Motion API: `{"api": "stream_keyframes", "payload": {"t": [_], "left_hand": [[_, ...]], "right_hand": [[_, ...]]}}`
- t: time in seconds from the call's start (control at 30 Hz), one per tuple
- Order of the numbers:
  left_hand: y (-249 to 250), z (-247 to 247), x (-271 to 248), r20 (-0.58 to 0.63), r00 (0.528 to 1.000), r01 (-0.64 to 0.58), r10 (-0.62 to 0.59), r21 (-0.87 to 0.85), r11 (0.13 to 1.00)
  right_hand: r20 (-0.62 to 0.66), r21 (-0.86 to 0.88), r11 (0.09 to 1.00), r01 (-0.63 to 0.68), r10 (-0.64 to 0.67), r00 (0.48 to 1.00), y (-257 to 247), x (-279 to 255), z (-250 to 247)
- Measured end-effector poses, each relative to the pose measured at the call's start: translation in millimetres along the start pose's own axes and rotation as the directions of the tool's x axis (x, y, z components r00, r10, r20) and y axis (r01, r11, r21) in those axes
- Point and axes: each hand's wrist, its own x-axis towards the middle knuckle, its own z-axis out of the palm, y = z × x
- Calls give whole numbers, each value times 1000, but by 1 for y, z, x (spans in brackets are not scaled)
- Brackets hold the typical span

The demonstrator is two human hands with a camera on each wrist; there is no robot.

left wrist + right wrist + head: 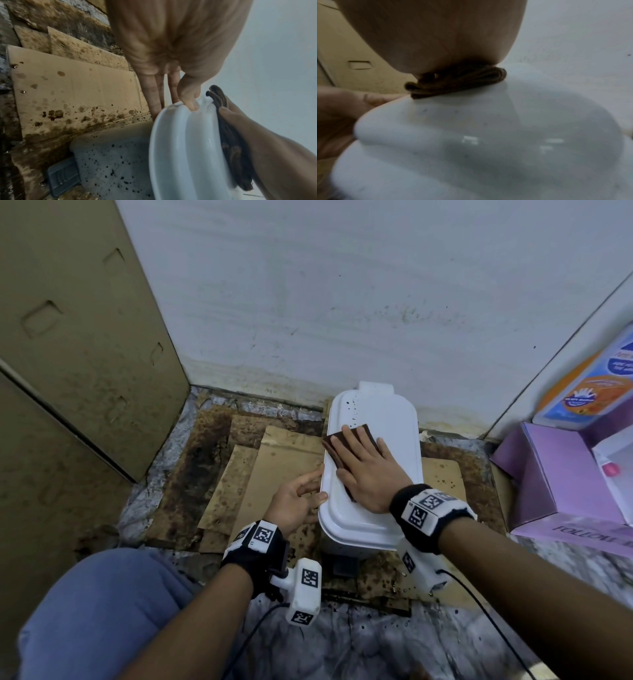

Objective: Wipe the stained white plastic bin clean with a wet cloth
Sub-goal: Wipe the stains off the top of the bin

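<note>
The white plastic bin stands on the floor against the wall, lid down. Dark specks dot the far left of its lid and its side wall. A folded brown cloth lies on the lid's left half. My right hand lies flat on the cloth, fingers straight, pressing it down. In the right wrist view the cloth is squeezed between my palm and the glossy lid. My left hand steadies the bin's left edge: straight fingers along the side, thumb tip on the rim.
Stained, wet cardboard sheets cover the floor around the bin. A tall cardboard box stands at the left. A purple box and an orange-labelled container sit at the right. The bin's dark pedal is at its base.
</note>
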Motion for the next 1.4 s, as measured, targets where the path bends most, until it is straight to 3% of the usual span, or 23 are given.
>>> {"api": "stream_keyframes", "payload": {"t": [0.2,0.4,0.67,0.83,0.97,1.17,1.27,1.4], "left_hand": [[8,1,6,-6,1000,24,-23,39,999],[33,3,26,-4,998,56,-56,43,997],[54,15,62,-62,998,-16,20,70,997],[50,15,68,-119,993,-13,23,85,996],[49,14,70,-152,988,-12,23,73,997],[45,16,68,-165,986,-13,23,60,998],[48,17,67,-136,990,-27,36,65,998],[49,16,67,-123,992,-18,29,88,996]], "right_hand": [[52,-58,986,159,-156,986,6,-47,7],[64,-80,971,225,-221,973,25,-24,-7],[34,-116,971,208,-205,978,53,34,-23],[14,-60,992,115,-115,993,71,73,-35],[-6,-38,995,93,-93,996,63,69,-27],[31,-79,979,187,-185,982,51,21,-14],[27,-88,981,172,-171,985,58,35,-22],[20,-54,997,61,-60,998,74,82,-44]]}}
